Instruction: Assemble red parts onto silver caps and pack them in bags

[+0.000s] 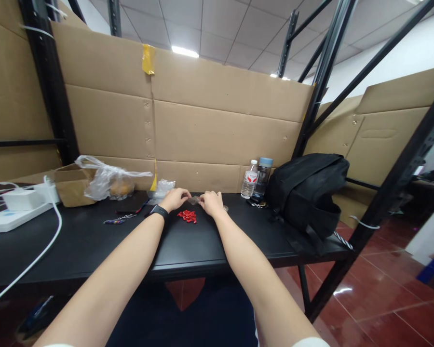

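Between both hands is a small translucent piece, likely a little plastic bag [194,200], just above the black tabletop. My left hand [175,198], with a dark watch on its wrist, pinches its left side between thumb and fingers. From the right, my right hand [211,202] has its fingers closed on the other side. Close in front of them lies a pile of small red pieces [187,216], too small to name. A stack of clear plastic bags [162,190] sits just behind my left hand. Near the right hand, a small round shiny thing [225,208] is partly hidden.
A water bottle [250,180], a blue-lidded bottle [263,177] and a black backpack [304,193] stand on the right. To the left are a tied plastic bag [108,180], a cardboard box [72,187], a white power strip [20,215] and its cable. A cardboard wall [220,130] closes the back.
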Demonstrator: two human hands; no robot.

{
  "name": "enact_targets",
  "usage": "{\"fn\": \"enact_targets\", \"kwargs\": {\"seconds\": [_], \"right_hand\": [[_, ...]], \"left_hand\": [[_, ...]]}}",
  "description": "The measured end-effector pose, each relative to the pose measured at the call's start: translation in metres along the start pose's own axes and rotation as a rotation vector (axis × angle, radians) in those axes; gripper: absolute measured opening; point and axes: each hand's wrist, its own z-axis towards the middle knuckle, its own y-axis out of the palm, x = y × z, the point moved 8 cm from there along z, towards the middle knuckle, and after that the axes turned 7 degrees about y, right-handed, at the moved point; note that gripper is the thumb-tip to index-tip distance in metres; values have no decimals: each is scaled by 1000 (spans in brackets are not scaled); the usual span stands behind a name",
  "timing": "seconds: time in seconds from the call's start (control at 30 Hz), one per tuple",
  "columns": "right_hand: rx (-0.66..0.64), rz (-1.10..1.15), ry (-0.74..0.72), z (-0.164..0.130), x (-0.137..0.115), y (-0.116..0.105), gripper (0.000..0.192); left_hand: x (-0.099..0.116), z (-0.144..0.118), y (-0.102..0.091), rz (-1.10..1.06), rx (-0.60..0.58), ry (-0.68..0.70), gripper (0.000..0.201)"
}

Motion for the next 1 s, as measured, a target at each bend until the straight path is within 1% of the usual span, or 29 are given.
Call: {"fn": "enact_targets", "kwargs": {"seconds": [0.07, 0.17, 0.2, 0.33, 0.43, 0.63, 0.73, 0.87, 1.0], "right_hand": [[-11, 81, 53, 1, 7, -1, 11], [-44, 246, 159, 2, 24, -1, 11], [-47, 295, 192, 3, 30, -1, 10], [-60, 439, 253, 7, 46, 3, 8], [-60, 481, 286, 9, 54, 7, 8], [-61, 582, 240, 11, 56, 9, 10], [-56, 591, 250, 10, 59, 5, 9], [-92, 589, 284, 9, 66, 3, 14], [-171, 521, 329, 7, 70, 5, 20]], "left_hand": [[-3, -1, -1, -93, 25, 24, 33], [-2, -2, 0, -219, 44, 59, 55], [0, -3, 1, -243, 48, 65, 56], [7, 0, 2, -275, 79, 67, 42], [12, 3, 4, -268, 81, 80, 34], [14, 2, 9, -224, 41, 111, 26], [13, 1, 8, -193, 42, 94, 19], [11, 2, 4, -211, 96, 83, 22], [7, 5, 8, -336, 113, 18, 24]]}}
